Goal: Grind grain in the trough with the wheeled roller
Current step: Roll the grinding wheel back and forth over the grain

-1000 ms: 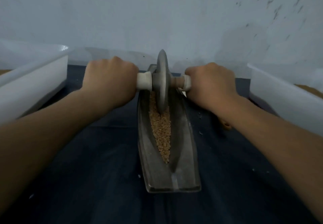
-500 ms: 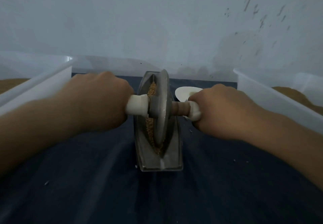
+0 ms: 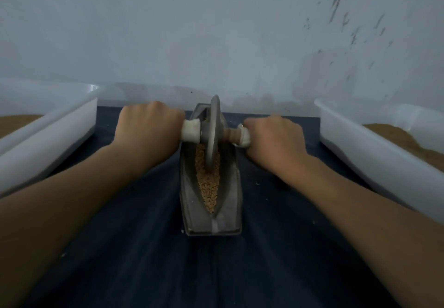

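Grain [image 3: 207, 183] is lying in the groove of the trough [image 3: 228, 211], filling it from the near tip up to the wheel. Trough is sitting lengthwise on a dark cloth [image 3: 144, 247], near end pointing at the person. Kernels are looking mostly whole and tan with no obvious flour showing, so I'm judging the grinding as early, with most passes left to do. Wheeled roller [image 3: 213, 130] is standing upright in the groove toward the far end, rim biting into the grain. Left hand [image 3: 149, 130] is gripping the white axle handle on its side, fingers curled tight round it. Right hand [image 3: 274, 137] is doing the same on the other handle, fist wrapped over it. 2 white bins are flanking the cloth, left bin [image 3: 60, 127] and right bin [image 3: 360, 154], each holding brownish material too blurred to name. Pale wall [image 3: 216, 31] is standing behind everything.
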{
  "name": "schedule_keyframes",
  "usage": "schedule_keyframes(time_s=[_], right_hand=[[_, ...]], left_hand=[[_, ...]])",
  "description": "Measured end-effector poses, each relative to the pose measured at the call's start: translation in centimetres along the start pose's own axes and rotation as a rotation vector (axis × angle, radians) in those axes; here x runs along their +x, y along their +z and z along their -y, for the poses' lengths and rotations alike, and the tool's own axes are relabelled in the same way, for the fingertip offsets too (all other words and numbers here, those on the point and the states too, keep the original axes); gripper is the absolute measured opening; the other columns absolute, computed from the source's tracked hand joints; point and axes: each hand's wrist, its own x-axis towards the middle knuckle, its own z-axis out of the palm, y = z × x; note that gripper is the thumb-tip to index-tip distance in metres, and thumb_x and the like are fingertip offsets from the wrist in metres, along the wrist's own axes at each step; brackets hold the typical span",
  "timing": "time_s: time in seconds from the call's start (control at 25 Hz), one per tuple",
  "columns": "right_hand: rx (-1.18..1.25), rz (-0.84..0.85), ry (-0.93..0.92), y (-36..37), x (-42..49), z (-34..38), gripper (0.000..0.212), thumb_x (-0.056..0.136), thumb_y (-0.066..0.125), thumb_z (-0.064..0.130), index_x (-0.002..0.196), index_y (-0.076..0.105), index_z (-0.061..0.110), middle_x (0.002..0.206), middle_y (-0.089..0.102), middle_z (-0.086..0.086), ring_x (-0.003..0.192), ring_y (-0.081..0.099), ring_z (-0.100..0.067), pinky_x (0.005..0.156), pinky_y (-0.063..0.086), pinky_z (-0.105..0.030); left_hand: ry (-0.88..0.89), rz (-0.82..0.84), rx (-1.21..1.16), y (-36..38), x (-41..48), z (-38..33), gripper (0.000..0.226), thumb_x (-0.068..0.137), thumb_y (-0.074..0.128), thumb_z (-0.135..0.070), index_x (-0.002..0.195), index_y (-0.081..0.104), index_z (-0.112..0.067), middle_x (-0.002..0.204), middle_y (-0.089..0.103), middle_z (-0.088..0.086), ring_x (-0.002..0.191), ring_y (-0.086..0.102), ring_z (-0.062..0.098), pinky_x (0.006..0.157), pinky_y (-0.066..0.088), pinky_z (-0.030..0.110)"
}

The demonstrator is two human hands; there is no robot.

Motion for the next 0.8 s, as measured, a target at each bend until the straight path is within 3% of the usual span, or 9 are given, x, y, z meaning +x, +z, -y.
schedule_keyframes(time_s=[0.08, 0.16, 0.2, 0.28, 0.36, 0.44, 0.64, 0.8], right_hand=[[-0.05, -0.093, -0.078, -1.7, -3.1, -0.2, 0.02, 0.066, 0.068, 0.031, 0.07, 0.048, 0.03, 0.057, 0.032, 0.011, 0.046, 0.032, -0.011, 0.045, 0.018, -0.022], [-0.108, -0.211, -0.105, -3.4, -5.0, -0.4, 0.029, 0.049, 0.067, 0.036, 0.059, 0.04, 0.031, 0.052, 0.012, 0.015, 0.045, 0.008, 0.001, 0.045, 0.005, -0.015], [-0.104, -0.21, -0.112, -3.5, -4.8, -0.7, 0.03, 0.046, 0.065, 0.038, 0.057, 0.038, 0.031, 0.05, 0.01, 0.015, 0.044, 0.005, 0.001, 0.046, 0.003, -0.014], [-0.107, -0.126, -0.114, -2.5, -3.6, -0.8, 0.024, 0.053, 0.063, 0.038, 0.059, 0.041, 0.031, 0.048, 0.025, 0.012, 0.04, 0.019, -0.004, 0.044, 0.011, -0.016], [-0.071, -0.009, -0.062, -0.5, -0.8, -0.7, 0.013, 0.066, 0.062, 0.037, 0.067, 0.05, 0.031, 0.058, 0.046, 0.009, 0.048, 0.042, -0.016, 0.046, 0.023, -0.022], [-0.035, -0.002, -0.014, 1.2, 2.6, -0.5, 0.015, 0.075, 0.064, 0.037, 0.071, 0.052, 0.029, 0.066, 0.052, 0.007, 0.058, 0.048, -0.02, 0.049, 0.026, -0.024], [-0.084, -0.01, -0.003, 1.0, 4.6, 0.0, 0.015, 0.077, 0.069, 0.035, 0.075, 0.057, 0.027, 0.066, 0.044, 0.004, 0.056, 0.044, -0.019, 0.048, 0.021, -0.024], [-0.079, 0.04, -0.075, -2.0, -0.1, 0.6, 0.01, 0.077, 0.063, 0.03, 0.073, 0.055, 0.027, 0.064, 0.045, 0.007, 0.054, 0.042, -0.016, 0.048, 0.023, -0.025]], left_hand=[[0.075, 0.02, 0.001, -1.7, -2.5, 0.5, 0.018, 0.08, 0.064, -0.033, 0.076, 0.047, -0.031, 0.061, 0.036, -0.006, 0.051, 0.041, 0.019, 0.048, 0.025, 0.027], [0.122, 0.022, 0.024, -3.2, -4.1, 1.2, 0.029, 0.064, 0.074, -0.038, 0.067, 0.045, -0.034, 0.056, 0.018, -0.012, 0.044, 0.017, 0.011, 0.046, 0.01, 0.019], [0.121, -0.02, 0.016, -3.3, -3.9, 1.5, 0.028, 0.059, 0.076, -0.04, 0.064, 0.049, -0.034, 0.055, 0.013, -0.013, 0.044, 0.01, 0.009, 0.047, 0.006, 0.017], [0.102, -0.002, 0.041, -2.1, -2.9, 1.5, 0.017, 0.066, 0.072, -0.042, 0.069, 0.057, -0.033, 0.055, 0.018, -0.013, 0.043, 0.016, 0.009, 0.045, 0.01, 0.018], [0.052, 0.029, 0.049, 0.6, -0.8, 0.8, 0.006, 0.08, 0.062, -0.038, 0.083, 0.062, -0.032, 0.061, 0.03, -0.008, 0.051, 0.044, 0.016, 0.047, 0.025, 0.026], [0.009, 0.025, 0.028, 2.3, 2.3, 0.4, 0.009, 0.084, 0.061, -0.037, 0.088, 0.064, -0.029, 0.066, 0.037, -0.003, 0.065, 0.059, 0.027, 0.053, 0.032, 0.031], [-0.084, 0.074, -0.104, 3.1, 3.0, 0.8, 0.011, 0.085, 0.06, -0.038, 0.084, 0.062, -0.028, 0.075, 0.055, 0.003, 0.066, 0.057, 0.029, 0.058, 0.036, 0.033], [-0.061, 0.134, -0.074, 0.1, -1.7, 0.7, 0.013, 0.084, 0.058, -0.037, 0.076, 0.05, -0.03, 0.066, 0.043, -0.008, 0.051, 0.034, 0.013, 0.051, 0.029, 0.029]])
